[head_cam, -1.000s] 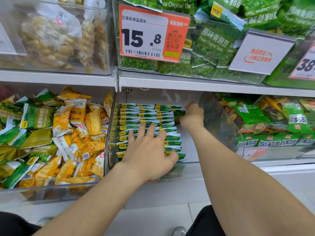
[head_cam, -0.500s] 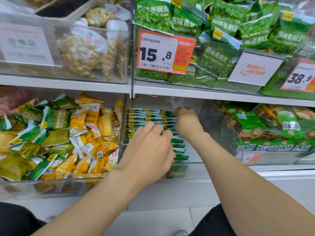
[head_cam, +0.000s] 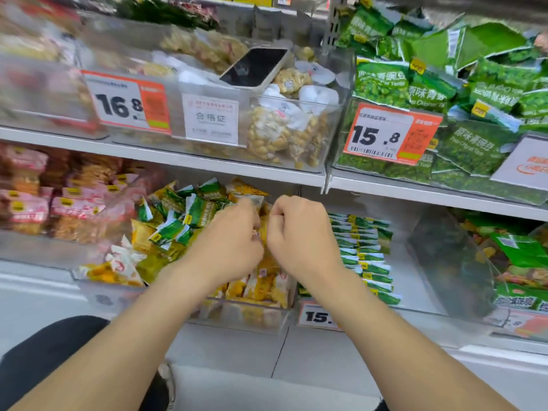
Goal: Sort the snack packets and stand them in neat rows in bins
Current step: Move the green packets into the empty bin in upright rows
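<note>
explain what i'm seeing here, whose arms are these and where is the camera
There is no machine here. A person wears a camera on the head, so the one picture looks down their own arms at shop shelves. The left hand and right hand are curled over a bin of jumbled yellow packets and some green ones; blur hides whether they grip anything. To the right, green packets stand in a neat row. A phone lies on the nut bags above.

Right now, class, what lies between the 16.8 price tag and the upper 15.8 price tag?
Head view: a white certificate card, then bags of pale yellow snacks in a clear bin.
</note>
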Motion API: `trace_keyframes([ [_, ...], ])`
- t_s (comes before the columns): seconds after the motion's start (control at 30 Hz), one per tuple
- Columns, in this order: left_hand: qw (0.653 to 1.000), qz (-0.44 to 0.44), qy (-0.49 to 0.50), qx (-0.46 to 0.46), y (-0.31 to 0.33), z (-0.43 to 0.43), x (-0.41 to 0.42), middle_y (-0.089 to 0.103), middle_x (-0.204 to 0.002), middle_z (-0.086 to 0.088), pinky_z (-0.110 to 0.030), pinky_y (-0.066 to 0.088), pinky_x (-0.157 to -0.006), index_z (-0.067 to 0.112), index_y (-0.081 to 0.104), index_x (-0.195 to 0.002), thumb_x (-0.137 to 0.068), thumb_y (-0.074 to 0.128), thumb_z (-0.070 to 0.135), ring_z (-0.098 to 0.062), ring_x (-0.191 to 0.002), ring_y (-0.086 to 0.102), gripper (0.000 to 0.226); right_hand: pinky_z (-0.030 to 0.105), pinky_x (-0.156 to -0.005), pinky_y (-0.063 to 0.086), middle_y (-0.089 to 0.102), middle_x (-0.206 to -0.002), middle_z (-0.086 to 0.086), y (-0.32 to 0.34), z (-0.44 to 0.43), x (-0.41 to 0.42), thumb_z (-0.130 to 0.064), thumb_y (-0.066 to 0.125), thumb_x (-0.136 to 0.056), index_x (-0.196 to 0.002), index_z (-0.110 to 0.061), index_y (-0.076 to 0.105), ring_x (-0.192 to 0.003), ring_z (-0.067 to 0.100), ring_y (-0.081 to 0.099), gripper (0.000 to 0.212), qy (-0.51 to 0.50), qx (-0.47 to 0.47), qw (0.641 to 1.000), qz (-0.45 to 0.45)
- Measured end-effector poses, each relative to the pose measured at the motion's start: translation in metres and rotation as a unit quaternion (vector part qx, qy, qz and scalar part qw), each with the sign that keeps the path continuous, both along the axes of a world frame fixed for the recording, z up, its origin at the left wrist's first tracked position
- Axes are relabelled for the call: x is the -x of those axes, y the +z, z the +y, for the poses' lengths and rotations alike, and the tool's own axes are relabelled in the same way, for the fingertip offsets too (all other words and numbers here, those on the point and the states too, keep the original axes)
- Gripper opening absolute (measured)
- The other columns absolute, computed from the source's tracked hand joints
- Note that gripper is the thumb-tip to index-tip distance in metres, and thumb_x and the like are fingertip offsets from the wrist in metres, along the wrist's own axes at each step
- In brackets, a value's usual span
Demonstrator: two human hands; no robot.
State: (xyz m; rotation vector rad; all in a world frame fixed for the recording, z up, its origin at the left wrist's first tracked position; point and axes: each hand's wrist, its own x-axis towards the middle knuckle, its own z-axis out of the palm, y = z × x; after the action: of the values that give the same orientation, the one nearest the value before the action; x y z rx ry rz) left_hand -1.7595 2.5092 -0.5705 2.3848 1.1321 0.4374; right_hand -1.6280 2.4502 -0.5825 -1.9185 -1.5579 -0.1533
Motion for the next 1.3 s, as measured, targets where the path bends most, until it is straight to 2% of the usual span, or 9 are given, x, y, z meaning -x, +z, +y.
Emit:
trace_keyframes([
  [0.17, 0.985, 0.151, 0.082, -0.032, -0.008, 0.062, 0.043, 0.06, -0.12, -0.011, -0.047, 0.055, -0.095, 0.02, 0.063, -0.119, -0.088, 0.058, 0.016, -0.034, -0.114, 0.061, 0.032, 0.041, -0.09, 0.057, 0.073, -0.105, 0.003, -0.007, 0.038, 0.026, -0.011, 0.053, -0.09, -0.105, -0.018, 0.077, -0.101, 0.025, 0.068, 0.029, 0.086, 0.035, 0.996, 0.005],
  [0.27, 0.973, 0.219, 0.075, 0.015, -0.003, 0.08, 0.061, 0.061, -0.125, -0.009, -0.041, 0.057, -0.094, 0.02, 0.06, -0.129, -0.086, 0.075, 0.022, -0.031, -0.113, 0.064, 0.046, 0.043, -0.099, 0.055, 0.072, -0.123, 0.007, -0.018, 0.059, 0.044, -0.004, 0.056, -0.092, -0.127, -0.015, 0.072, -0.118, 0.026, 0.064, 0.04, 0.134, 0.084, 0.987, -0.019],
  [0.37, 0.965, 0.252, 0.03, 0.071, 0.004, 0.085, 0.071, 0.061, -0.118, 0.0, -0.033, 0.057, -0.087, 0.022, 0.063, -0.13, -0.074, 0.092, 0.041, -0.022, -0.104, 0.064, 0.066, 0.045, -0.086, 0.058, 0.07, -0.118, 0.01, -0.034, 0.077, 0.053, -0.004, 0.059, -0.089, -0.127, -0.016, 0.064, -0.114, 0.033, 0.064, 0.041, 0.169, 0.17, 0.969, -0.059],
  [0.53, 0.954, 0.286, -0.021, 0.086, 0.002, 0.088, 0.082, 0.056, -0.125, 0.004, -0.035, 0.055, -0.092, 0.026, 0.067, -0.13, -0.062, 0.1, 0.044, -0.022, -0.111, 0.062, 0.078, 0.042, -0.081, 0.029, 0.068, -0.109, 0.008, -0.045, 0.09, 0.058, -0.02, 0.066, -0.095, -0.129, -0.016, 0.057, -0.114, 0.031, 0.051, 0.036, 0.155, 0.209, 0.94, -0.219],
  [0.7, 0.971, 0.228, 0.001, 0.068, -0.002, 0.087, 0.086, 0.061, -0.12, 0.0, -0.034, 0.055, -0.088, 0.024, 0.065, -0.129, -0.078, 0.091, 0.039, -0.023, -0.107, 0.064, 0.059, 0.043, -0.087, 0.038, 0.069, -0.105, 0.012, -0.041, 0.095, 0.059, -0.022, 0.059, -0.094, -0.128, -0.012, 0.06, -0.113, 0.035, 0.057, 0.035, 0.104, 0.171, 0.966, -0.167],
  [0.83, 0.987, 0.15, 0.002, 0.058, 0.001, 0.082, 0.087, 0.066, -0.11, -0.011, -0.034, 0.046, -0.076, 0.016, 0.061, -0.13, -0.095, 0.069, 0.055, -0.034, -0.109, 0.065, 0.053, 0.039, -0.077, 0.049, 0.073, -0.098, 0.009, -0.022, 0.077, 0.057, -0.025, 0.045, -0.103, -0.137, -0.014, 0.059, -0.101, 0.028, 0.063, 0.039, 0.074, 0.052, 0.993, 0.081],
  [0.93, 0.993, 0.106, 0.004, 0.047, 0.005, 0.077, 0.085, 0.059, -0.082, -0.006, -0.033, 0.036, -0.063, 0.009, 0.062, -0.108, -0.099, 0.061, 0.058, -0.028, -0.085, 0.065, 0.049, 0.03, -0.064, 0.043, 0.07, -0.086, -0.006, -0.007, 0.058, 0.049, -0.03, 0.045, -0.105, -0.129, -0.026, 0.063, -0.079, 0.015, 0.064, 0.031, 0.079, 0.045, 0.977, 0.193],
  [1.07, 0.994, 0.042, -0.029, 0.092, 0.008, 0.064, 0.082, 0.058, -0.098, -0.003, -0.042, 0.059, -0.082, 0.016, 0.056, -0.099, -0.102, 0.063, 0.047, -0.026, -0.097, 0.073, 0.032, 0.028, -0.055, 0.041, 0.065, -0.074, -0.007, 0.002, 0.032, 0.032, -0.036, 0.05, -0.106, -0.121, -0.03, 0.065, -0.052, 0.002, 0.053, 0.021, 0.081, 0.048, 0.968, 0.232],
  [1.3, 0.974, -0.119, -0.04, 0.191, 0.017, 0.037, 0.071, 0.068, -0.111, 0.002, -0.031, 0.061, -0.074, 0.017, 0.07, -0.11, -0.094, 0.078, 0.035, -0.017, -0.071, 0.075, 0.025, 0.038, -0.073, 0.061, 0.075, -0.095, -0.015, 0.006, -0.002, 0.012, -0.042, 0.082, -0.087, -0.111, -0.036, 0.065, -0.081, 0.005, 0.072, 0.03, 0.102, 0.009, 0.967, 0.235],
])
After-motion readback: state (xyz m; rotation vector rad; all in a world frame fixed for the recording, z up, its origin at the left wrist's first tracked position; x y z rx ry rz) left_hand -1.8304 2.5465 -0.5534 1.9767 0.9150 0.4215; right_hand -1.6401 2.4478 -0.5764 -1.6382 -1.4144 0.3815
